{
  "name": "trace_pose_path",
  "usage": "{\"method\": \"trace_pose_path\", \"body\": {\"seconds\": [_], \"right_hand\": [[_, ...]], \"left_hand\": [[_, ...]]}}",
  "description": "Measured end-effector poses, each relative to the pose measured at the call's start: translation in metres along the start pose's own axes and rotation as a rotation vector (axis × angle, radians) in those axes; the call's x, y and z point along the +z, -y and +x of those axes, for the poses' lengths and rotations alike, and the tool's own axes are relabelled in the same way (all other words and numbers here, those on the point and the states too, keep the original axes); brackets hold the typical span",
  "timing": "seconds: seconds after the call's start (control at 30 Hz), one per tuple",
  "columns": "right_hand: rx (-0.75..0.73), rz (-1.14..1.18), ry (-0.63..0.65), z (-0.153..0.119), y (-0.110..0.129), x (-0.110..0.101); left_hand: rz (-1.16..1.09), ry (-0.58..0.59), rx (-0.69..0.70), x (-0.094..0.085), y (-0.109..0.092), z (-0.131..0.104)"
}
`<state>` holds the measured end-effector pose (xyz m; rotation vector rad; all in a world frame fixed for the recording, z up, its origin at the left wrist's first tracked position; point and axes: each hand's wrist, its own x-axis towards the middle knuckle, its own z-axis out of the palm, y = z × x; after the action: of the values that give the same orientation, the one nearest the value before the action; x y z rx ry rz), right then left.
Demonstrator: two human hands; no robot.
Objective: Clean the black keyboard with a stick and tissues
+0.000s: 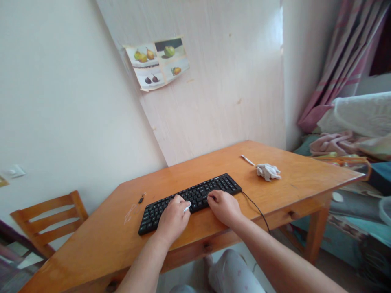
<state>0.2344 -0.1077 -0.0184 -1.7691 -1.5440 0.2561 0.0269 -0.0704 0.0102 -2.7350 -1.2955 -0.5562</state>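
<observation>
A black keyboard (195,196) lies on the wooden table (100,236), its cable (258,209) running off the front edge. My left hand (173,219) rests on the keyboard's middle and pinches a small white object (187,208), perhaps a cotton swab, against the keys. My right hand (223,206) rests with curled fingers on the keyboard's right part, holding nothing that I can see.
A crumpled white cloth (268,171) and a white pen-like stick (247,160) lie at the table's far right. A small dark item (141,199) lies left of the keyboard. A wooden chair (49,219) stands left; bedding (351,130) is piled right.
</observation>
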Motion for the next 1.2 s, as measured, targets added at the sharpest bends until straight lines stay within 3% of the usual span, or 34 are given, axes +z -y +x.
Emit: {"method": "trace_pose_path", "body": {"seconds": [0.43,0.77,0.9,1.1,1.2], "right_hand": [[0.008,-0.003,-0.012,-0.001,0.000,0.000],[0.011,0.000,0.005,0.000,0.000,-0.001],[0.009,0.002,0.002,0.000,0.000,-0.001],[-0.007,0.012,0.004,0.001,0.000,-0.001],[-0.013,0.024,0.000,0.001,-0.001,-0.001]], "left_hand": [[0.054,0.080,-0.023,-0.012,-0.006,-0.001],[0.007,0.062,-0.043,-0.012,-0.006,0.002],[-0.062,0.021,-0.072,-0.004,-0.003,0.005],[-0.431,-0.114,-0.239,0.018,0.002,0.008],[-0.330,-0.094,-0.172,0.019,-0.005,0.007]]}}
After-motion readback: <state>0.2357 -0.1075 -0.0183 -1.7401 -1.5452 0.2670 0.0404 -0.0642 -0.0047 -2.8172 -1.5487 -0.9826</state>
